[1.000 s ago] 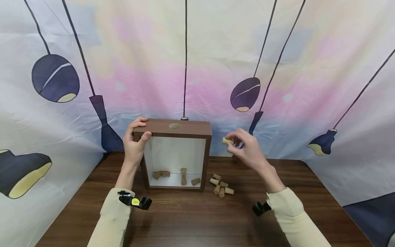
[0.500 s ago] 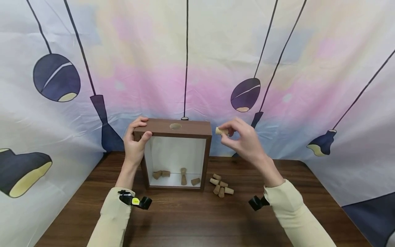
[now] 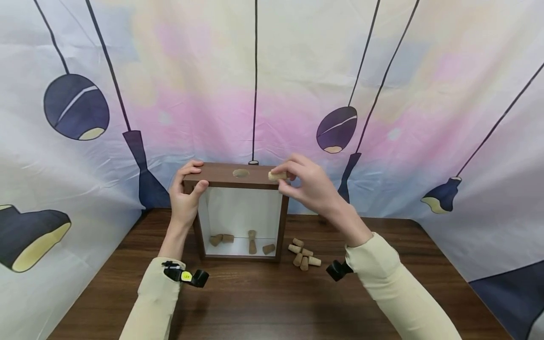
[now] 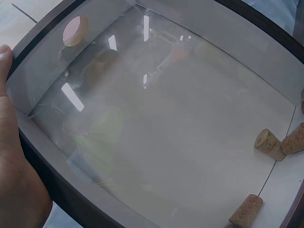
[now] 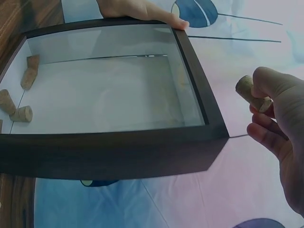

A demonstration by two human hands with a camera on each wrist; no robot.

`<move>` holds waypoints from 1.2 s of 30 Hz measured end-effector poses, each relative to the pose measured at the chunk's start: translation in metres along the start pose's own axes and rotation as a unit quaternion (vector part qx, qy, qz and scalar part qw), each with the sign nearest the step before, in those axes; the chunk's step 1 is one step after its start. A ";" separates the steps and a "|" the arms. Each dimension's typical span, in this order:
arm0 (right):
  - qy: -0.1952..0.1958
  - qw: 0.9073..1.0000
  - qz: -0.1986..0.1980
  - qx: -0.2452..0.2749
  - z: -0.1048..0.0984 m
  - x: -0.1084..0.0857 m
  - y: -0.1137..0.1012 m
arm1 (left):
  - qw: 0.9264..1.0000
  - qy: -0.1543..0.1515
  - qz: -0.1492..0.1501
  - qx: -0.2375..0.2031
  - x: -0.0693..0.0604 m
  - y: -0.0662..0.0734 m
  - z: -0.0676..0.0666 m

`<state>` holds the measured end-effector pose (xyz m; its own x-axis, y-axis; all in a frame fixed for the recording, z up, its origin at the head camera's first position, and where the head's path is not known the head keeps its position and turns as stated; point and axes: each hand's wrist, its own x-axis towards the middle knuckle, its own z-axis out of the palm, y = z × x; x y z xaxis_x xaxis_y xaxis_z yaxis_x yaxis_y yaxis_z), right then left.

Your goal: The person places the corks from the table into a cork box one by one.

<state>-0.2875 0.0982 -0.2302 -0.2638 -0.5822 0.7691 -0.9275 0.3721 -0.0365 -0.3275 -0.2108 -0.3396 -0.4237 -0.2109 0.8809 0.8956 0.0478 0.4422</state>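
A brown wooden shadow box (image 3: 221, 180) with a clear front and white inside stands upright on the table. Its top has a round hole (image 3: 241, 173). My left hand (image 3: 185, 200) grips the box's upper left corner, thumb in front and fingers over the top. Between thumb and fingers, my right hand (image 3: 312, 185) pinches a cork stopper (image 3: 277, 176) near the top's right end, to the right of the hole. In the right wrist view this cork (image 5: 248, 90) is apart from the box. Several corks (image 4: 247, 210) lie at the bottom inside the box.
A small pile of corks (image 3: 303, 254) lies on the dark wooden table (image 3: 263, 302), just right of the box. Behind the table hangs a printed cloth (image 3: 204, 85) with lamp drawings. Each wrist carries a black camera (image 3: 338, 270).
My right hand has moved left with the cork, rising at first, from beside the box to the right end of its top. The left hand and the box have stayed put.
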 end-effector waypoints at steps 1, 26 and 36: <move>-0.002 1.000 -0.003 -0.003 0.002 0.002 0.000 | 1.000 0.000 0.000 0.000 0.000 0.000 0.000; -0.096 0.991 0.069 -0.065 0.035 0.036 -0.004 | 1.000 0.006 -0.008 -0.008 0.002 0.028 0.009; -0.092 0.990 0.083 -0.071 0.041 0.039 -0.005 | 1.000 0.001 -0.009 0.000 0.002 0.028 0.008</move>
<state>-0.3040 0.0439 -0.2261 -0.4656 -0.6215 0.6300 -0.8239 0.5644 -0.0521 -0.3046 -0.2018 -0.3244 -0.4394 -0.2139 0.8724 0.8880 0.0432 0.4579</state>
